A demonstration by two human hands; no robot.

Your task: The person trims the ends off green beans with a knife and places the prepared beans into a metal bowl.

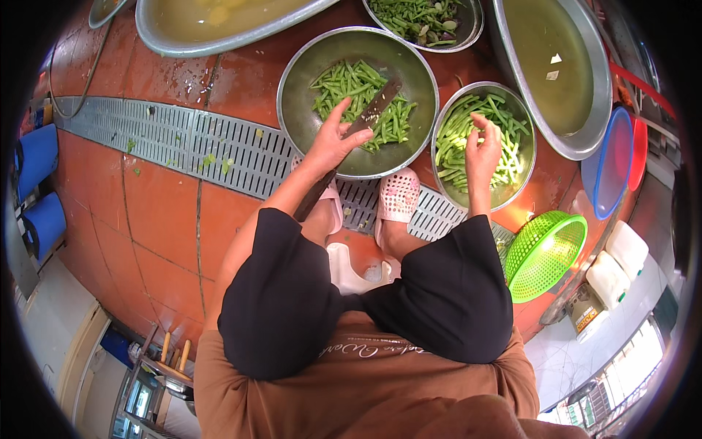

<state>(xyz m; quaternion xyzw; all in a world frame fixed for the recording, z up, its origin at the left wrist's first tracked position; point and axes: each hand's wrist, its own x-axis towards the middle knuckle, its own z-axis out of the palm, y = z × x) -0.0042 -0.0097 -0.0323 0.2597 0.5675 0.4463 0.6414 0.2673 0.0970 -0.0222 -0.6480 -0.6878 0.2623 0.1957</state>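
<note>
My left hand [339, 141] is over the near side of a wide metal bowl [296, 110], thumb and fingers spread, with nothing seen in its grasp. Beneath it a long dark board or blade [368, 114], dotted with small pale bits, slants across the bowl. Cut green beans [346, 81] lie in this bowl. To the right, my right hand [483, 144] hovers above a smaller metal bowl [439, 159] of long green beans [455, 131]. Its fingers are curled; whether they pinch a bean cannot be told.
Large metal basins of cloudy water stand at the upper left [219, 46] and right [598, 110]. A bowl of cut greens [414, 22] is beyond. A green plastic colander [545, 258] tilts at the right. A metal drain grate [164, 134] crosses the tiled floor under my feet.
</note>
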